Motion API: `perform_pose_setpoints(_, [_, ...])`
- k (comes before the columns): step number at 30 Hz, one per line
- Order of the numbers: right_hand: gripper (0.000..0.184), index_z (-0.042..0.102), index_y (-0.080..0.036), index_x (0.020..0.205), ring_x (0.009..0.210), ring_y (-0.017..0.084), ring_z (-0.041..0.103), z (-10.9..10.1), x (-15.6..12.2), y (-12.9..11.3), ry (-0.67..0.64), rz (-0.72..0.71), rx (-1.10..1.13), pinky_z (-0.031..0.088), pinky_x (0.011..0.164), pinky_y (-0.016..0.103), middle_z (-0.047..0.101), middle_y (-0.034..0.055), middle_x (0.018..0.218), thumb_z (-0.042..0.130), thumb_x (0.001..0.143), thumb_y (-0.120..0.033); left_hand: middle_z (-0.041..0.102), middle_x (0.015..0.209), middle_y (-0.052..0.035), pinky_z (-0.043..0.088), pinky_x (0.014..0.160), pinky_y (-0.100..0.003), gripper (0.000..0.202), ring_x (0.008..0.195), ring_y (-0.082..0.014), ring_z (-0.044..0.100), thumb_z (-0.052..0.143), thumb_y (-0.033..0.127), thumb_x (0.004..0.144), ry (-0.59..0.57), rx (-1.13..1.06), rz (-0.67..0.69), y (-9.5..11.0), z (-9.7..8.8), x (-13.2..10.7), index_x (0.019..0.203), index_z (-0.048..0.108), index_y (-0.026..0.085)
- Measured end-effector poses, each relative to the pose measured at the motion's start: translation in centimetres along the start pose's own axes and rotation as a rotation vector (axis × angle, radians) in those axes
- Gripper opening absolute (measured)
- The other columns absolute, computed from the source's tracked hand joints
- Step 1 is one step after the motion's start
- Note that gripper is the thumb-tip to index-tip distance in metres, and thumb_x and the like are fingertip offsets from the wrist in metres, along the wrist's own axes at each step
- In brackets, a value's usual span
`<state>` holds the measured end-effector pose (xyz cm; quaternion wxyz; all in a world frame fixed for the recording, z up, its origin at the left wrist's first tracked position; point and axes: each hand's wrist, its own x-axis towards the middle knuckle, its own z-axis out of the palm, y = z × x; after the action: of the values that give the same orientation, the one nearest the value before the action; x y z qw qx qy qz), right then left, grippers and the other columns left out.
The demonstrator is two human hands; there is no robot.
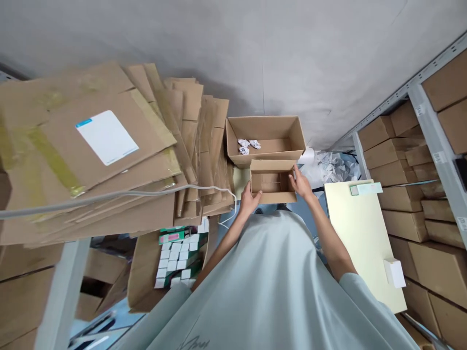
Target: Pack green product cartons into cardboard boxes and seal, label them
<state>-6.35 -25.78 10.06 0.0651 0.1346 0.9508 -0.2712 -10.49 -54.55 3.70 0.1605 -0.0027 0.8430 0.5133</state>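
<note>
A small open cardboard box is held between my two hands, its top facing up and nothing visible inside. My left hand grips its left side, while my right hand has hold of the right side. Just beyond it stands a larger open cardboard box against the wall. Several crumpled paper pieces lie at the left inside that larger box.
Flattened cardboard sheets are stacked at left, with a grey cable across them. Below sits a carton of small white boxes. At right are a pale board, crumpled paper and shelves of brown boxes.
</note>
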Motion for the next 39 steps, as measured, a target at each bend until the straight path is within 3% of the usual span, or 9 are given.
perform_pose_setpoints(6, [0.076,0.025,-0.011,0.182,0.147,0.035,0.064,1.4,4.0,1.8,-0.141,-0.090,0.071,0.053,0.125,0.052,0.061,0.0257,0.162,0.043,0.115,-0.042,0.063,0.166,-0.0188,0.042,0.135,-0.057,0.075,0.158,-0.0358,0.056,0.078,0.031,0.091,0.110,-0.044,-0.142,-0.5,1.5,1.9,0.162,0.057,0.020])
perform_pose_setpoints(13, [0.073,0.031,-0.019,0.180,0.148,0.034,0.063,1.4,4.0,3.4,-0.191,-0.161,0.261,0.056,0.120,0.054,0.059,0.0219,0.166,0.044,0.113,-0.044,0.063,0.166,-0.0150,0.039,0.137,-0.057,0.077,0.161,-0.0349,0.054,0.076,0.034,0.093,0.215,0.070,-0.098,1.0,1.3,2.2,0.166,0.055,0.021])
perform_pose_setpoints(16, [0.066,0.043,-0.019,0.174,0.152,0.034,0.060,0.2,4.0,3.7,-0.183,-0.184,0.266,0.052,0.126,0.056,0.061,0.0211,0.164,0.043,0.113,-0.046,0.058,0.170,-0.0175,0.035,0.140,-0.057,0.077,0.164,-0.0366,0.049,0.073,0.032,0.095,0.236,0.168,-0.095,2.8,0.5,2.4,0.168,0.052,0.019])
perform_pose_setpoints(19, [0.061,0.052,-0.020,0.168,0.150,0.035,0.062,-1.7,4.4,3.3,-0.147,-0.218,0.300,0.051,0.126,0.056,0.065,0.0201,0.160,0.043,0.114,-0.047,0.047,0.178,-0.0202,0.027,0.143,-0.057,0.077,0.170,-0.0379,0.038,0.071,0.033,0.098,0.263,0.264,0.003,5.3,-1.1,3.3,0.170,0.048,0.016])
perform_pose_setpoints(24, [0.055,0.059,-0.023,0.161,0.132,0.031,0.073,-5.7,7.0,0.2,-0.039,-0.215,0.360,0.061,0.114,0.049,0.074,0.0166,0.145,0.041,0.117,-0.050,0.038,0.183,-0.0177,0.014,0.144,-0.064,0.077,0.177,-0.0393,0.018,0.073,0.028,0.095,0.225,0.444,0.224,9.0,-3.9,7.5,0.168,0.049,0.019])
perform_pose_setpoints(27, [0.054,0.062,-0.023,0.158,0.130,0.029,0.073,-7.5,10.1,-1.9,-0.003,-0.240,0.297,0.061,0.115,0.044,0.075,0.0153,0.141,0.036,0.119,-0.050,0.052,0.172,-0.0181,0.007,0.143,-0.070,0.072,0.174,-0.0428,0.025,0.075,0.023,0.090,0.127,0.522,0.273,9.8,-4.5,10.1,0.160,0.057,0.021])
perform_pose_setpoints(31, [0.051,0.064,-0.017,0.155,0.131,0.030,0.072,-8.4,15.7,-3.1,0.010,-0.270,0.163,0.058,0.117,0.044,0.074,0.0168,0.141,0.038,0.119,-0.042,0.071,0.135,-0.0176,0.013,0.141,-0.070,0.045,0.148,-0.0426,0.055,0.069,0.018,0.090,0.107,0.642,0.246,9.7,-4.2,11.6,0.135,0.071,0.020])
perform_pose_setpoints(34, [0.046,0.066,-0.016,0.154,0.128,0.034,0.075,-7.9,20.4,-3.1,-0.114,-0.229,-0.036,0.059,0.116,0.050,0.075,0.0178,0.141,0.051,0.114,-0.034,0.070,0.123,-0.0172,0.021,0.138,-0.069,0.032,0.132,-0.0418,0.059,0.066,0.018,0.092,0.124,0.659,0.233,9.4,-4.0,11.6,0.123,0.073,0.021])
perform_pose_setpoints(39, [0.066,0.073,-0.018,0.149,0.134,0.041,0.075,-4.4,27.0,-4.3,-0.592,-0.070,-0.406,0.060,0.114,0.051,0.077,0.0198,0.144,0.095,0.087,-0.029,0.069,0.119,-0.0155,0.025,0.135,-0.067,0.026,0.128,-0.0405,0.058,0.063,0.019,0.094,0.152,0.618,0.232,9.0,-3.7,11.5,0.119,0.072,0.022])
